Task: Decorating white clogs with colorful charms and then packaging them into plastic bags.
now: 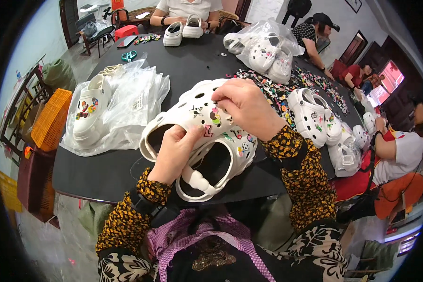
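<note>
Before me, over the table's near edge, is a white foam clog point(181, 114) with holes in its upper and several charms on it, among them a pink letter charm point(208, 130). My left hand point(176, 150) grips this clog at the rim of its foot opening, thumb on top and fingers inside. My right hand point(246, 105) is closed in a pinch against the holes near the toe; what its fingertips hold is mostly hidden. Under the first clog lies a second white clog point(246, 157), also decorated, with its heel strap toward me.
A decorated clog point(90, 117) lies on clear plastic bags point(136, 105) at left. Loose colourful charms point(277, 94) spread across the table to the right. More clogs point(310, 117) and bagged clogs point(268, 56) stand beyond them. Other people sit around the table; an orange crate point(51, 120) stands at left.
</note>
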